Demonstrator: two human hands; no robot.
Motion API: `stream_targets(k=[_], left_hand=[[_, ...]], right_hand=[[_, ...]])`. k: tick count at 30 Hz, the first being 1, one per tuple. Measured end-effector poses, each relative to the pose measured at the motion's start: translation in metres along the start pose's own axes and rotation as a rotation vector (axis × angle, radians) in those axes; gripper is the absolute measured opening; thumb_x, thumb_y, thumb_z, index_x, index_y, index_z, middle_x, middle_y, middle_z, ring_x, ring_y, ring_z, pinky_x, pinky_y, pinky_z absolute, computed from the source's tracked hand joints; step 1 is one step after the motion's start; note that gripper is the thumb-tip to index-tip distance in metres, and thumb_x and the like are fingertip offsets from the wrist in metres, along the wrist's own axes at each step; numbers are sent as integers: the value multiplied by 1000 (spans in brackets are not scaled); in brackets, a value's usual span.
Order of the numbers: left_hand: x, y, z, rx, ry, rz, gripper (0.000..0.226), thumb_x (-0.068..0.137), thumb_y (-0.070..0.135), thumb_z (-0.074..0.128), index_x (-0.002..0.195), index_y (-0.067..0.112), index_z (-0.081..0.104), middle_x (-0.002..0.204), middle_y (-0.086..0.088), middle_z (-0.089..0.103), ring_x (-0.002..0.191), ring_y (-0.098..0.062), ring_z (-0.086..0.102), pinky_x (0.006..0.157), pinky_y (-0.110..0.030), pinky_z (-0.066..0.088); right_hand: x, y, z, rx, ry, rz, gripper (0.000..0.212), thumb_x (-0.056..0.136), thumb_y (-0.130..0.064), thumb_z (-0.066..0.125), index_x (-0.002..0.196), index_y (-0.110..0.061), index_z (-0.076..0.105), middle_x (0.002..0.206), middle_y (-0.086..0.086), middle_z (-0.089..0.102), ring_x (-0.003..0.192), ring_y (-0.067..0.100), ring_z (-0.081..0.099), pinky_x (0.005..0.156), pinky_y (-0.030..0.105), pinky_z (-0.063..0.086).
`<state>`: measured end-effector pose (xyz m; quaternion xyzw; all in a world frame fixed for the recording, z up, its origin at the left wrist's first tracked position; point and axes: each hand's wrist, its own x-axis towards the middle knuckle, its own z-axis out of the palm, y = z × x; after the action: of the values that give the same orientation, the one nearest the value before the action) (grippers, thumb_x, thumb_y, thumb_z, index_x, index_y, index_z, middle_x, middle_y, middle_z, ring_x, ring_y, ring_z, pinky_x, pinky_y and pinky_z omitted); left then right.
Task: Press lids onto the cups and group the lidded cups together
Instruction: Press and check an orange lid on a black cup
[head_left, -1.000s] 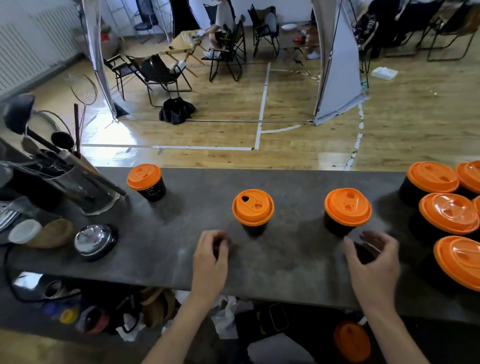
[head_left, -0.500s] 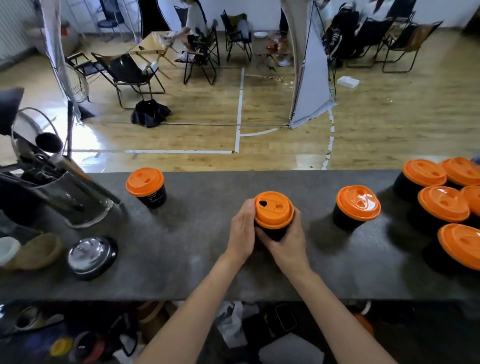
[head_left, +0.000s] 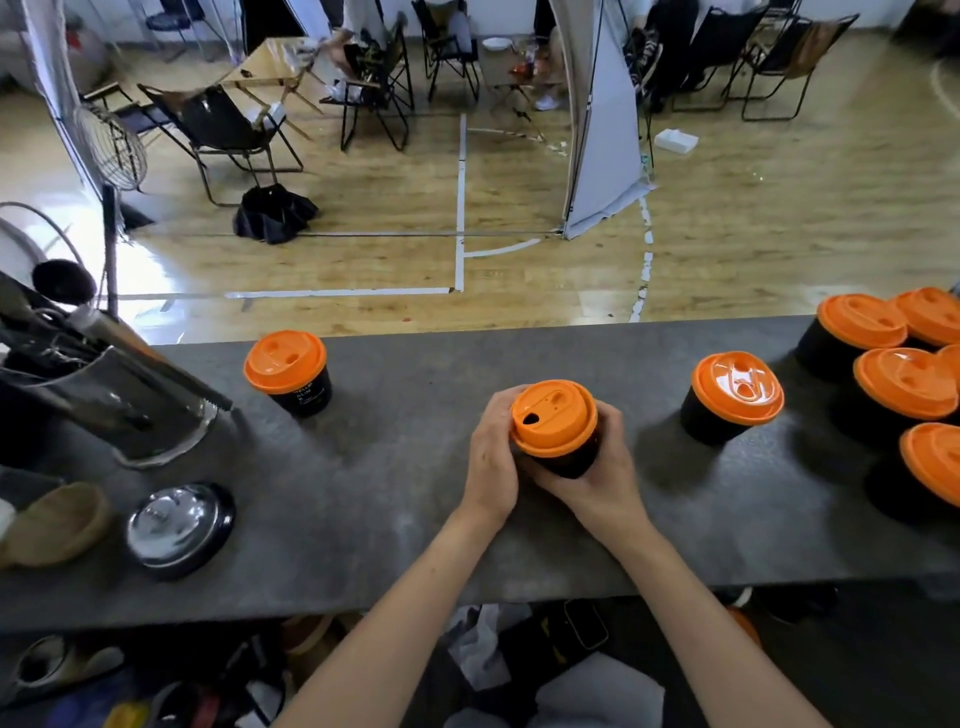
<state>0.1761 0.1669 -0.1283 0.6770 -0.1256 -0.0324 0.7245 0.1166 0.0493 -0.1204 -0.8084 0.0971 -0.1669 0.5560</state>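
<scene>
1. Grey counter (head_left: 389, 467), matte and speckled like stone, with a wood floor (head_left: 727, 234) and folding chairs (head_left: 228, 124) behind it. The middle cup (head_left: 569, 460) is about halfway along it, closer to the near edge than the far one.
2. What's new: a second ago both hands were apart by the near edge, holding nothing. Now the left hand (head_left: 491, 457) and right hand (head_left: 605, 480) have closed in, grip curled round the cup's black wall from either side, just under the lid (head_left: 553, 415).
3. My read: that lid is getting seated or checked. After that this cup probably joins the others.
4. Lid is glossy orange plastic, round, with a raised rim and a sip hole. The cup body is matte black and tapered, paper I'd guess.
5. Further out: left cup (head_left: 291, 371) towards the far edge, right cup (head_left: 732, 397) nearby, both lidded. There's a cluster of lidded cups (head_left: 904, 384) packed at the right end.
6. Left end: shiny metal dome (head_left: 179, 522) and a utensil holder (head_left: 119, 410).
</scene>
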Motion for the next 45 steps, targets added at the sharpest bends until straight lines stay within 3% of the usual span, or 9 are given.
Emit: stream_targets(k=[4,10,18,22,25,29,39,41,45], left_hand=[[-1,4,2,-69,-33,-48,48,107,31,28,124,6,67,122,-10,72,117,-23,66,100,-31,50],[-3,7,2,-52,-50,-6,48,104,44,33,126,15,63,126,-9,67,120,-27,63,105,-41,49],[-2,9,1,-75,-70,-14,58,100,50,31,129,11,62,126,-5,68,119,-22,64,101,-28,48],[-2,6,2,-59,-70,-19,55,103,46,28,130,11,62,125,-5,68,120,-24,64,105,-37,49],[-1,7,0,-76,-69,-28,57,101,48,31,129,10,62,125,-6,69,120,-25,64,105,-39,49],[-1,11,-1,-122,-74,-50,60,98,51,34,124,6,65,121,-9,71,117,-23,66,101,-29,49],[-3,11,0,-83,-41,-57,43,103,29,30,114,7,66,110,-8,73,107,-21,69,94,-31,53],[-3,12,0,-106,-29,-61,43,105,31,29,112,8,66,108,-8,74,105,-20,69,92,-27,52],[-2,13,1,-90,-42,-60,46,106,34,30,114,9,67,111,-10,74,109,-24,69,96,-33,52]], right_hand=[[0,2,-1,-16,-58,18,82,60,-15,97,120,-26,43,111,-24,59,103,-18,57,85,5,43],[-1,-2,0,-9,-63,-9,86,58,-28,99,129,-19,51,121,-10,61,111,-6,58,90,7,43],[-2,3,-4,-37,-123,-18,85,63,-12,95,132,-19,46,117,-32,57,113,-9,57,92,10,44],[-3,-1,0,-28,-116,-29,88,63,-26,96,134,-24,46,127,-13,56,118,-5,56,95,12,45],[-2,-2,1,-31,-94,-25,85,62,-31,96,133,-24,48,125,-16,57,116,-5,56,93,11,45],[-1,4,-3,-51,-130,-29,83,63,-28,92,134,-28,49,127,-14,61,121,4,58,100,26,49],[-3,-1,0,-25,-59,-40,86,60,-30,98,127,-38,44,124,-13,59,115,-3,58,92,11,45],[-2,0,-2,-11,-45,-24,84,62,-27,97,126,-41,44,124,-16,61,115,-4,58,94,13,46],[-2,5,-4,-16,-100,-25,85,63,-24,96,132,-27,46,125,-14,63,118,1,60,99,27,50]])
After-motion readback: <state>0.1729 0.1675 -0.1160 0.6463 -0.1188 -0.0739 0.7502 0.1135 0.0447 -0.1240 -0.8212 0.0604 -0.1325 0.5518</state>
